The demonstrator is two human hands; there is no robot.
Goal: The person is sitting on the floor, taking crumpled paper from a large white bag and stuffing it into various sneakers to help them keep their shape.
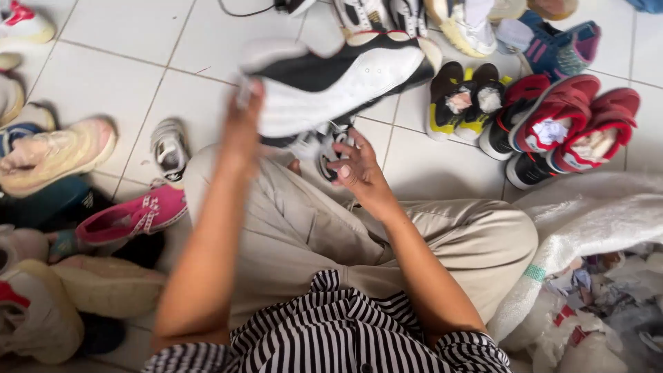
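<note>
Where the tiled floor [124, 76] meets the seated person's knees, a white sack [587, 221] lies open at lower right, holding crumpled paper [608, 290], while red shoes [559, 128] and small black-and-yellow shoes [463, 100] stand just beyond it. A large black-and-white sneaker [331, 86] is held up sideways above the lap, its heel clamped in the raised left hand [242, 131]. The right hand [356, 169], fingers loosely curled and apart, reaches up beneath the sneaker's middle beside a second shoe [324, 148] on the knee.
</note>
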